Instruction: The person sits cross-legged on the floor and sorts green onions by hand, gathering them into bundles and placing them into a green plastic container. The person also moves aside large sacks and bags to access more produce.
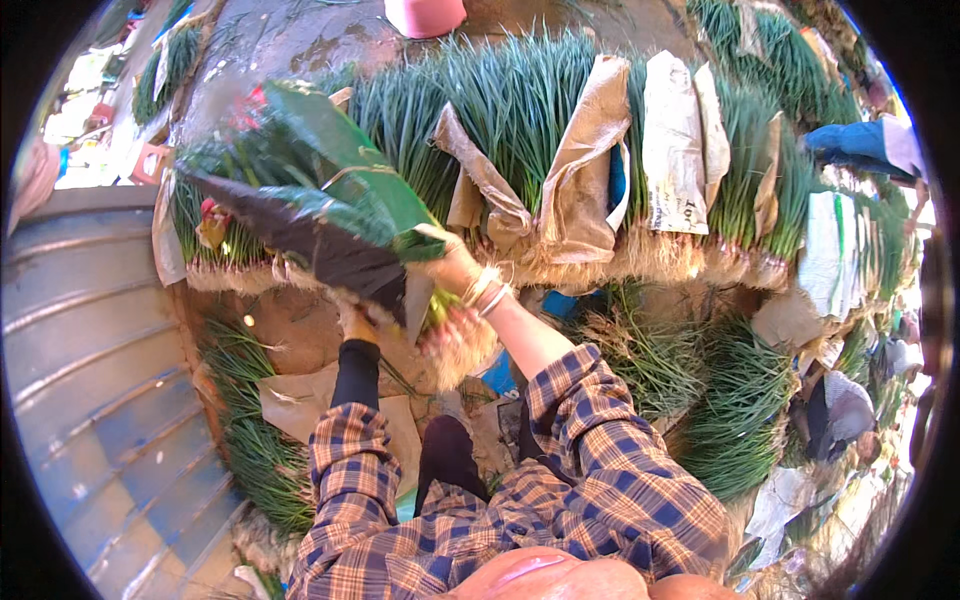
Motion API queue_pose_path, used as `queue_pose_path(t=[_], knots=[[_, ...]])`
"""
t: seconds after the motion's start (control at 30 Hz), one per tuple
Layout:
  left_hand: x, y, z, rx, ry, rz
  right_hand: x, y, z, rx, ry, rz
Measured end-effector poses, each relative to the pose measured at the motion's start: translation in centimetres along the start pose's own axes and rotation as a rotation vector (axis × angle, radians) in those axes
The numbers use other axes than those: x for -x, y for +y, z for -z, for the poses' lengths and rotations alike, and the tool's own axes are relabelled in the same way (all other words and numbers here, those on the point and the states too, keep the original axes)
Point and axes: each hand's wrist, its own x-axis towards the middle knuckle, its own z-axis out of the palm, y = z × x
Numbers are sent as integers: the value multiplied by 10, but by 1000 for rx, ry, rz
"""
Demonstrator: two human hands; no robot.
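Observation:
A bundle of spring onions (457,330), wrapped in a green and dark plastic sheet (375,199), is tilted before me, roots towards me and leaves pointing to the upper left. My right hand (446,262) grips the sheet's edge near the root end. Beneath the dark side of the wrap, my left hand (358,322) supports the bundle, its fingers partly hidden. A tie circles the wrap. Just beyond stands a long row of upright spring onions (510,112), with brown paper pieces (585,165) and a white printed sack (675,142) set against it.
Loose spring onions (255,442) lie at left and a heap (739,412) at right. A ribbed metal panel (97,337) borders the left side. A pink tub (425,15) stands beyond the row. Another person's blue sleeve (847,146) shows at far right. Paper sheets (300,401) lie near my feet.

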Motion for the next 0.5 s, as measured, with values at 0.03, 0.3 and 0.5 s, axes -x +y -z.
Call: queue_pose_path(t=[0.03,0.3,0.5], knots=[[-9,5,-32,-172,190,16,-10,14,18,-195,69,-35],[-7,-82,-224,-518,-852,-264,-21,103,109,-74,383,-257],[-96,-154,-295,-546,-205,230,-29,159,113,-695,326,-272]])
